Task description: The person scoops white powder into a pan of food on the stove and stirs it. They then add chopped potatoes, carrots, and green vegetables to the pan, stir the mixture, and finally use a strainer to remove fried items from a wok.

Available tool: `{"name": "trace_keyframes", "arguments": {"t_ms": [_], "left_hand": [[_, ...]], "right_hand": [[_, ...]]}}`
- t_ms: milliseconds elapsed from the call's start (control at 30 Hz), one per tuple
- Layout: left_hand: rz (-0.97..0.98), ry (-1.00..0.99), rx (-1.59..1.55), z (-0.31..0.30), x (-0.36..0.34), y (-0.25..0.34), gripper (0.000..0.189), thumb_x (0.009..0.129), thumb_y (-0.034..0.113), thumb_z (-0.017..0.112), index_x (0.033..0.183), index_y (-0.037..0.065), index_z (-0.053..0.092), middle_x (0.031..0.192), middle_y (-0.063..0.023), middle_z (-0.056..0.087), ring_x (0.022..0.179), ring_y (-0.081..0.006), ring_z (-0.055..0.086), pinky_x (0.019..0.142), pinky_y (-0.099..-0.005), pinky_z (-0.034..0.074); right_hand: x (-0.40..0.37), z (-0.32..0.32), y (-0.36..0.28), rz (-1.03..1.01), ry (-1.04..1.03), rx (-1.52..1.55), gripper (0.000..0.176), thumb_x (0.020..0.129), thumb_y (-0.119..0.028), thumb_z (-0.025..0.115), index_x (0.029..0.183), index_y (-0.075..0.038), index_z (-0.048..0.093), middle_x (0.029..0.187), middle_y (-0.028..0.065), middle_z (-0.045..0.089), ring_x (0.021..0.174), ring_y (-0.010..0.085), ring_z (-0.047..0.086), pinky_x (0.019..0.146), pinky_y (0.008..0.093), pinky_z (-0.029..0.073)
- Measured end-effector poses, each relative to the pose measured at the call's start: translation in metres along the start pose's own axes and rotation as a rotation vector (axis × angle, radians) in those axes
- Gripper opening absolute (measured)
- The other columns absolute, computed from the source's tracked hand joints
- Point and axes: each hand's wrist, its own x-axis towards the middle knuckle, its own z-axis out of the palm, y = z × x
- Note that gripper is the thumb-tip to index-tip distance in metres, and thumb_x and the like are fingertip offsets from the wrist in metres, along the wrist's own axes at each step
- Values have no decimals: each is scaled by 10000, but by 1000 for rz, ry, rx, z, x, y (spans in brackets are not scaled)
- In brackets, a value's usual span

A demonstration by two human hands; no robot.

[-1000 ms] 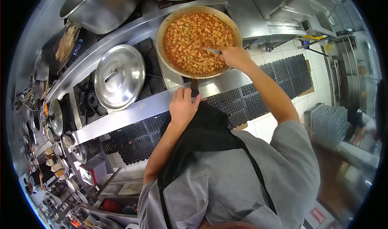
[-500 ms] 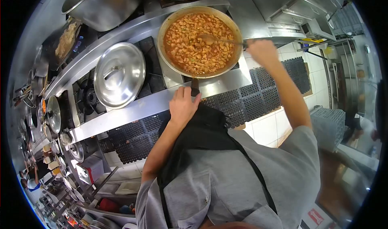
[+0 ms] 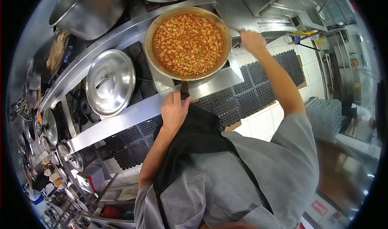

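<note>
A wide pan [image 3: 149, 53] of diced pieces in reddish-orange sauce [image 3: 188, 45] sits on the stove at top centre. Its dark handle [image 3: 184, 90] points toward me, and my left hand [image 3: 174, 109] is closed round the end of it. My right hand [image 3: 253, 42] is a closed fist just right of the pan. It grips a thin utensil handle [image 3: 234, 29] that reaches to the pan's right rim; the utensil's far end cannot be made out. Left of the pan, a round metal lid [image 3: 110, 83] lies over the burners.
Large pots [image 3: 89, 10] stand behind the stove. The steel front edge [image 3: 117, 125] of the stove runs before me, above black floor mats [image 3: 250, 79]. Pans and lids [image 3: 49, 126] line the far left. Plastic crates [image 3: 324, 113] are at right; people are at both far sides.
The utensil's head, earlier in the middle of the food, no longer shows there. The view has shifted, so pan, lid and both hands appear further left. My left hand still holds the handle.
</note>
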Motion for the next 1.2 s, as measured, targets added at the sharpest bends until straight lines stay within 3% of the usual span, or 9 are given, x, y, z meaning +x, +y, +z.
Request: {"name": "trace_keyframes", "arguments": {"t_ms": [133, 200, 333, 467, 633, 767, 967, 1100, 1200], "left_hand": [[30, 25, -17, 1, 0, 0, 379, 778, 227, 755, 985, -10, 543, 830, -150, 553, 728, -333, 596, 589, -397, 504], [29, 26, -8, 1, -1, 2, 376, 781, 227, 752, 985, -10, 542, 831, -151, 552, 730, -334, 595, 592, -398, 504], [26, 32, 1, 4, -3, 1, 376, 786, 234, 747, 981, -10, 538, 832, -153, 551, 732, -336, 593, 603, -400, 506], [31, 68, 12, 4, -3, -2, 375, 780, 226, 750, 978, -10, 536, 827, -154, 552, 730, -335, 591, 604, -397, 506], [37, 90, -7, 1, -2, -1, 379, 758, 201, 761, 969, -16, 532, 811, -155, 552, 720, -332, 594, 589, -396, 506], [7, 78, 25, 2, -3, -1, 390, 752, 210, 763, 971, -17, 532, 816, -153, 552, 724, -331, 596, 590, -397, 509], [-29, 108, 30, 1, -3, 0, 395, 752, 195, 773, 998, -26, 558, 815, -170, 558, 715, -371, 589, 595, -423, 498], [-37, 75, 69, -3, -4, -1, 403, 785, 189, 741, 1051, -44, 547, 853, -176, 553, 763, -362, 590, 630, -412, 503], [-48, 83, 71, 0, -6, -3, 403, 799, 199, 730, 1059, -48, 546, 859, -179, 553, 767, -364, 587, 636, -417, 500]], "right_hand": [[-52, -1, -36, 62, -189, 105, 232, 860, -197, 541, 895, -1, 661, 957, 210, 670, 847, 380, 677, 740, 476, 550], [-69, -12, -53, 167, -373, 312, 265, 880, -229, 554, 953, 7, 651, 996, 228, 655, 924, 395, 654, 797, 490, 527], [-79, -13, -60, 101, -496, 414, 310, 892, -283, 577, 1008, -2, 637, 1035, 232, 641, 981, 405, 623, 842, 499, 501], [-97, -64, -67, 131, -484, 429, 279, 897, -273, 570, 1010, -28, 641, 1027, 230, 639, 967, 389, 631, 833, 493, 506], [-91, -107, -60, 39, -173, 200, 216, 888, -264, 585, 973, -74, 641, 855, 183, 668, 802, 372, 669, 718, 490, 532], [-41, -104, -36, 5, 48, 43, 194, 893, -265, 579, 966, -98, 645, 762, 177, 662, 743, 355, 671, 655, 463, 537], [54, -26, 9, -113, 164, -47, 209, 911, -245, 551, 1001, -87, 652, 814, 147, 684, 767, 343, 678, 680, 453, 540], [60, 14, -7, -150, 12, 41, 252, 901, -261, 558, 1030, -68, 656, 867, 167, 687, 804, 352, 675, 713, 462, 538], [33, 12, -35, -121, -247, 119, 281, 886, -278, 566, 1031, -59, 666, 921, 202, 678, 869, 364, 665, 765, 479, 525]]}}
